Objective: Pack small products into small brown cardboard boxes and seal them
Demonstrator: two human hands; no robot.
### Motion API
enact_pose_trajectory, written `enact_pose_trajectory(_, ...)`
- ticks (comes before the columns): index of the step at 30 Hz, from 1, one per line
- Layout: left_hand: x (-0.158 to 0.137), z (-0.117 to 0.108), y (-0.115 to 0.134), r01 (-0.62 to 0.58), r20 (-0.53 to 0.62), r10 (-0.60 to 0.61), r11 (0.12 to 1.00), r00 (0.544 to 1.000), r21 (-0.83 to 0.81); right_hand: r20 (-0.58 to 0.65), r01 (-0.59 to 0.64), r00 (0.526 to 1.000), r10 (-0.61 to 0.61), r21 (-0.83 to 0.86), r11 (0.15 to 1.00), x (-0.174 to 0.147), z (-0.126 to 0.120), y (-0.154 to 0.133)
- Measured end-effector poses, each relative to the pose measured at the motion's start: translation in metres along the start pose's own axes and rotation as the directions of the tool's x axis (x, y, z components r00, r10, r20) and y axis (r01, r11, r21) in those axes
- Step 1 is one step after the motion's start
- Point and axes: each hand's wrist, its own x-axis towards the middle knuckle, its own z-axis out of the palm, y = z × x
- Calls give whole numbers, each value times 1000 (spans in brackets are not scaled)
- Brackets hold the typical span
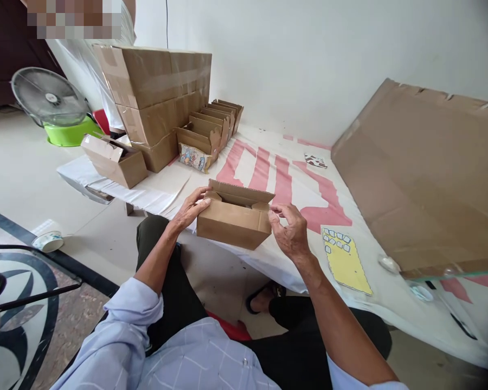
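Note:
A small brown cardboard box (233,221) sits at the front edge of the cloth-covered table, its long far flap standing up. My left hand (191,208) grips its left end, with the fingers at the top corner. At the right end, my right hand (288,225) is closed, thumb and fingers pinching the box's edge near a side flap. What lies inside the box is mostly hidden. Behind it, a printed packet (194,157) leans against a row of open cardboard boxes (205,132).
Taped cartons (154,76) are stacked at the back left, by another person. A box with raised flaps (116,162) stands at the table's left edge. A yellow sheet (347,265), a large cardboard sheet (423,179) and a knife (451,311) lie rightward. A fan (51,97) stands left.

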Motion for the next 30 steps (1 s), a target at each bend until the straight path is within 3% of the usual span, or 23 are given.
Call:
enact_pose_trajectory(4,2,1,4,-34,-1,34,999,999,29,201,-91,977,75,71,993,7,-4,-10)
enact_pose_trajectory(12,-1,11,2,-70,-47,74,995,996,68,471,-324,849,240,106,940,27,-11,-27)
enact_pose_trajectory(20,-1,12,-4,-84,-41,87,994,995,68,592,-470,748,300,154,869,50,2,-29)
enact_pose_trajectory(25,-3,13,-5,-96,-29,98,993,995,73,574,-578,705,415,127,806,54,5,-29)
enact_pose_trajectory(30,-5,13,-3,-92,-6,93,995,996,36,612,-547,690,388,90,832,57,-1,-31)
